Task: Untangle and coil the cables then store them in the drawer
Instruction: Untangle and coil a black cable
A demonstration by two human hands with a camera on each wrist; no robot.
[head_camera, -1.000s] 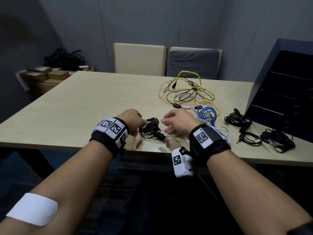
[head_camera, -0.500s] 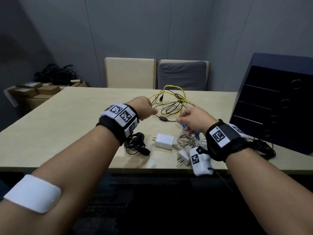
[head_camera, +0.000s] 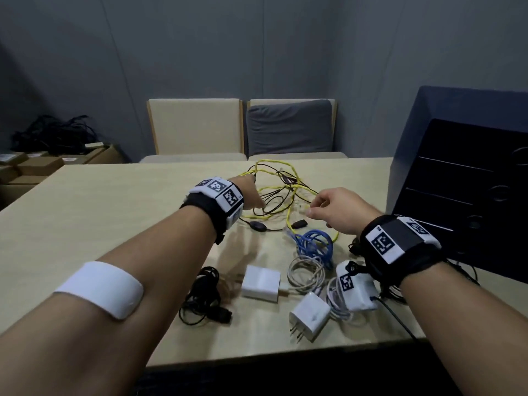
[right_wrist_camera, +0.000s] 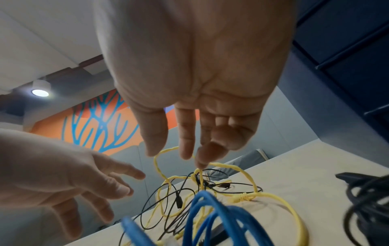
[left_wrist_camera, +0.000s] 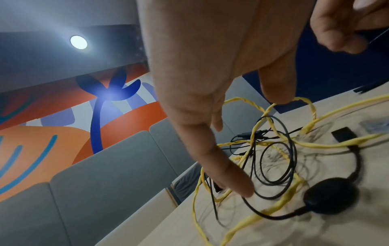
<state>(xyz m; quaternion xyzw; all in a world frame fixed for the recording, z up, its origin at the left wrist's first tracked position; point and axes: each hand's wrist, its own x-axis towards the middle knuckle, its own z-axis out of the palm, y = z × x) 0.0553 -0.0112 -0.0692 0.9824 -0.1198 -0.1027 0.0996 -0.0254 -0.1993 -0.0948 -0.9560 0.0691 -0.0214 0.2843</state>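
On the pale wooden table (head_camera: 85,224) lies a yellow cable (head_camera: 288,192) tangled with a thin black cable (left_wrist_camera: 273,166). Both the left hand (head_camera: 251,195) and right hand (head_camera: 340,210) hover over the tangle with fingers loosely spread (grasping nothing).

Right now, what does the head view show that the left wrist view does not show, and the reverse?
Only the head view shows the two white chargers, the blue cable, the coiled black cable and the dark drawer unit. Only the left wrist view shows the left hand's straight fingers from below and a ceiling lamp. Both show the yellow cable tangled with thin black cable on the table.
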